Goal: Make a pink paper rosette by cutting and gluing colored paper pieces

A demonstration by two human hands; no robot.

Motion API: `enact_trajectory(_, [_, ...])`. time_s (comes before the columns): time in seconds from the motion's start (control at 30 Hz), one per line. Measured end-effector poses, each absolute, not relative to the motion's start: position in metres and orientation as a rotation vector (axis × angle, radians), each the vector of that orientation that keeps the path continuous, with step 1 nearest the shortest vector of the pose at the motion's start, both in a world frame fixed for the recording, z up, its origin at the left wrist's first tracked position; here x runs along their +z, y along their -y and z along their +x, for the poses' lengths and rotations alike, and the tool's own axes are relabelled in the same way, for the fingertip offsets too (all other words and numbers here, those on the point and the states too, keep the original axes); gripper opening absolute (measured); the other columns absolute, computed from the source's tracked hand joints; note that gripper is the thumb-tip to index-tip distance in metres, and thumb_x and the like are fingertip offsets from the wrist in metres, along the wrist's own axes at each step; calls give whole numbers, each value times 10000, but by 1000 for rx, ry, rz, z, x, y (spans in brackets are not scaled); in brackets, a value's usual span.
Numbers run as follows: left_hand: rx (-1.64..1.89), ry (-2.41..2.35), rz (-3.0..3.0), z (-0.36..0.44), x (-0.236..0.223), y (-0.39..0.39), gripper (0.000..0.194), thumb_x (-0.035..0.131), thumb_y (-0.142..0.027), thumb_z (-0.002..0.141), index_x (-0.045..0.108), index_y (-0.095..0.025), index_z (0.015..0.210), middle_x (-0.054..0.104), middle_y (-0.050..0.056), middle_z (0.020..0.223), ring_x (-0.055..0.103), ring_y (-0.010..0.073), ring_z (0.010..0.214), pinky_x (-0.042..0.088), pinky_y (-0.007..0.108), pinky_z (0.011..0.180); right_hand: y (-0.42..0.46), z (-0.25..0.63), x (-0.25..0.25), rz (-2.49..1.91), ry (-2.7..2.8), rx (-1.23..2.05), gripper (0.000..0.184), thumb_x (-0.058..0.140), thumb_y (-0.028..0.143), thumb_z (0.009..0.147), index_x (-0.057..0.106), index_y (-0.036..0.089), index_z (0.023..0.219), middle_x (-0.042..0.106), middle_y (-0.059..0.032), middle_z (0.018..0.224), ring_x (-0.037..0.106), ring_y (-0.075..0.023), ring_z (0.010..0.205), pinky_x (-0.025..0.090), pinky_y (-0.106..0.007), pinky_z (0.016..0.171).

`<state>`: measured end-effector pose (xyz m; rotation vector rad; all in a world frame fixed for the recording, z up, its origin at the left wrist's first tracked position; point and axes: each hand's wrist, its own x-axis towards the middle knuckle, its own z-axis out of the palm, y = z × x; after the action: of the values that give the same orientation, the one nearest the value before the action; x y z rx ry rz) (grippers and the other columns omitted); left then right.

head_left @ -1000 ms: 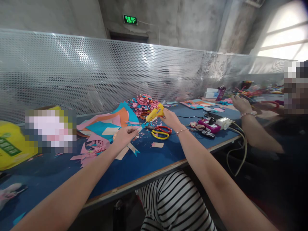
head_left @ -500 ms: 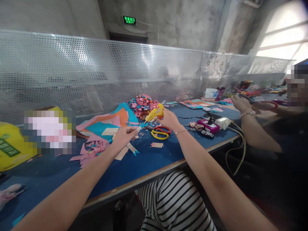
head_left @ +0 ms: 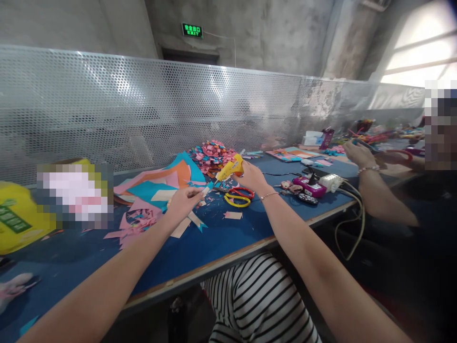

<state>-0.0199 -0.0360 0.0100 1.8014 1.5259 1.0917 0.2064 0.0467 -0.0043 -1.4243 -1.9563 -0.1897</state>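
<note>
In my right hand is a yellow glue gun, its nozzle pointing down and left. My left hand pinches a small blue-and-cream paper strip, and the nozzle tip is at or very near its far end; contact is too small to tell. A longer blue-and-cream strip with a notched end shows below the left hand. Scissors with red and yellow handles lie just under the right hand. Left of my left hand are curled pink paper strips.
Coloured sheets and a heap of pink, blue and orange paper pieces lie behind my hands. A purple power strip with cables is to the right. A co-worker's hand works beyond it. Perforated metal panels border the blue table.
My hands, the glue gun and the strip stay almost where they were. At the right, the co-worker's head has shifted slightly.
</note>
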Motion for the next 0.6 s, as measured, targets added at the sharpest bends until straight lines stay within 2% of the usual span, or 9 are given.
enact_trajectory(0.17, [1118, -1504, 1798, -19, 10, 36, 265, 566, -409, 660, 623, -158, 727, 649, 26, 640, 580, 154, 549, 451, 279, 571, -46, 205, -4, -1460, 1972, -137, 478, 529, 449, 770, 483, 122, 1115, 590, -137, 1094, 559, -251, 1002, 423, -308, 801])
enact_trajectory(0.37, [1190, -1474, 1783, -23, 5, 30, 249, 585, -390, 659, 624, -170, 767, 664, 35, 670, 606, 175, 579, 461, 305, 600, -53, 215, -6, -1702, 1801, 13, 495, 505, 467, 773, 493, 106, 1112, 595, -149, 1046, 564, -261, 969, 424, -306, 767])
enact_trajectory(0.47, [1224, -1466, 1795, -25, 4, 28, 236, 593, -384, 655, 622, -170, 750, 657, 35, 664, 605, 178, 617, 447, 298, 607, -60, 225, -12, -1826, 1767, 55, 437, 495, 368, 795, 519, 80, 1123, 562, -196, 1063, 521, -278, 1017, 403, -346, 805])
enact_trajectory(0.6, [1289, -1400, 1705, -24, 5, 28, 216, 611, -366, 637, 607, -169, 724, 656, 32, 692, 594, 163, 654, 430, 266, 597, -67, 237, -24, -1918, 1836, -21, 288, 551, 165, 743, 607, 61, 1007, 513, -253, 1092, 435, -350, 1085, 316, -479, 873])
